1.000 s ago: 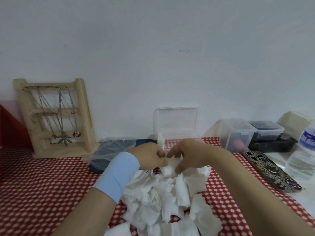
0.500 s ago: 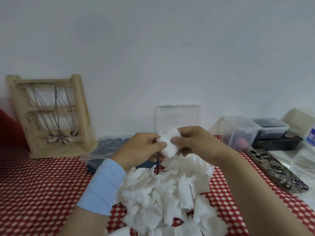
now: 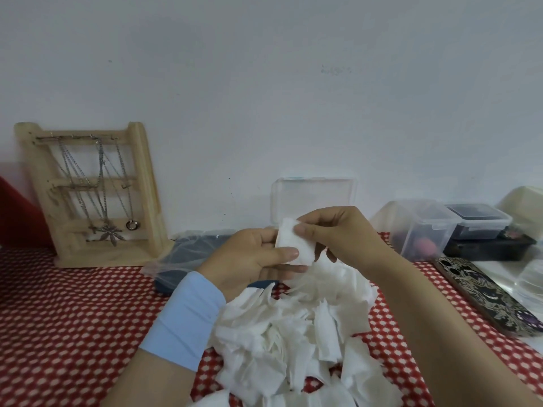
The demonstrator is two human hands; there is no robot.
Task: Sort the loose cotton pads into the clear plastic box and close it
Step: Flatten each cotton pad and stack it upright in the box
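My left hand (image 3: 249, 259) and right hand (image 3: 338, 236) both pinched one pad (image 3: 293, 245) above the big pile (image 3: 293, 333) on the desk (image 3: 73, 318). The box (image 3: 313, 198) stood open behind them. I think most pads were not in yet

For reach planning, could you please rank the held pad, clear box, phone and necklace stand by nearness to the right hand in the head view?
1. Held pad, pinched by the right hand.
2. Clear box, just behind.
3. Phone, to the right.
4. Necklace stand, far left.
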